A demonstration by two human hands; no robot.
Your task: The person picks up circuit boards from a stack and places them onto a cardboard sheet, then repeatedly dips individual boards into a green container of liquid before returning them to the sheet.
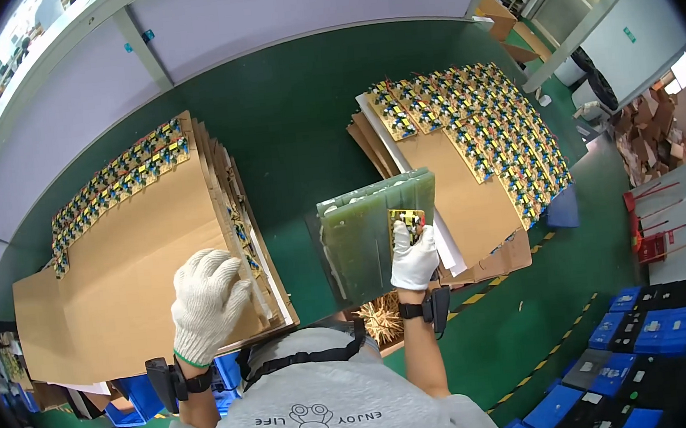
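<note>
My right hand (414,258), in a white glove, grips a small yellow circuit board (406,217) between thumb and fingers. The board is upright in front of a block of translucent green plates (356,246) at the middle of the bench. My left hand (209,301), in a white knitted glove with a green cuff, is over the near right part of a cardboard sheet (135,246). Its thumb stands apart from slightly bent fingers, and nothing shows in it. Rows of circuit boards (121,177) lie along that sheet's far edge.
At the right, many circuit boards (483,122) cover most of another cardboard stack (462,211). The bench top (284,120) is green, with a pale partition (298,4) behind it. Below the bench are a box of wooden sticks (380,319) and blue bins (134,399). Blue and black crates (664,330) stand at the lower right.
</note>
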